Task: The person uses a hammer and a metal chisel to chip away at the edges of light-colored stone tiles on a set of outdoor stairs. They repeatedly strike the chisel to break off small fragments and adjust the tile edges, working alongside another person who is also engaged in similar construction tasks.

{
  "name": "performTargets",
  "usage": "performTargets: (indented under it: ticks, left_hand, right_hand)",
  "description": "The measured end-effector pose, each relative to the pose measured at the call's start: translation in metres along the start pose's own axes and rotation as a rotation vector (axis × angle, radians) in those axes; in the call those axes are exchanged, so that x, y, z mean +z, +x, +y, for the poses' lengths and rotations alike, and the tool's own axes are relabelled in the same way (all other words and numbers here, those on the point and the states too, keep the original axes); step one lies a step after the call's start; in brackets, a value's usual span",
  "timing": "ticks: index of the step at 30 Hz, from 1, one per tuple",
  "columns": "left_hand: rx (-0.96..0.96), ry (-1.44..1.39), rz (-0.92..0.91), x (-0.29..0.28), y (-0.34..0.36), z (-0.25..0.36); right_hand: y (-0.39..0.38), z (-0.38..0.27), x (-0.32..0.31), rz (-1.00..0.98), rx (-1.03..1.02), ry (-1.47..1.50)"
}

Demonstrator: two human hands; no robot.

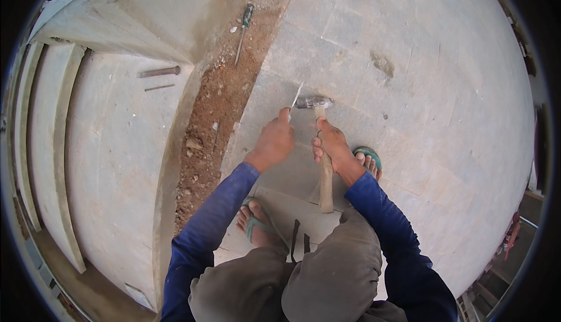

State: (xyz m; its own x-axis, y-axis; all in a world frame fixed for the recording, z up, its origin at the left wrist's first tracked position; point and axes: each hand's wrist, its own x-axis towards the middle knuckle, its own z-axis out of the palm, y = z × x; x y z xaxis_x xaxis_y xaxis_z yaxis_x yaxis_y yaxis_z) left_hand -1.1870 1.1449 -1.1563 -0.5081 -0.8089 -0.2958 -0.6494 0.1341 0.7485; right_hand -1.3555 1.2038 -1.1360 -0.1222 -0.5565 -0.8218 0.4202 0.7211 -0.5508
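My left hand (274, 141) is closed round a thin, pale metal rod (297, 95), which slants up and away from my fingers. Its lower end is hidden in the fist, so its exact kind cannot be made out. In my right hand (332, 143) is a hammer (325, 188), gripped around its wooden handle just below the head. The dark steel hammer head lies right beside the rod, low over the grey slab floor (409, 123); whether the two touch is not clear.
Left of the slabs runs a strip of brown soil (201, 147), with a screwdriver (246, 21) lying on its far part. On the pale ledge beyond it rest a thick metal rod (159, 72) and a thinner one (159, 88). My sandalled feet flank the work spot.
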Motion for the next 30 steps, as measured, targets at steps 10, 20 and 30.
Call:
performTargets:
  ticks: [10,20,30]
  left_hand:
    - [-0.088,0.026,-0.134,-0.016,-0.008,0.057]
    - [-0.143,-0.145,0.309,-0.080,0.056,0.053]
    - [-0.449,-0.489,0.901,0.066,0.098,0.089]
  right_hand:
    - [-0.042,-0.048,-0.071,0.136,-0.212,-0.154]
    - [-0.014,-0.093,-0.111,0.115,-0.380,-0.188]
    - [0.009,-0.115,-0.142,-0.035,-0.350,-0.403]
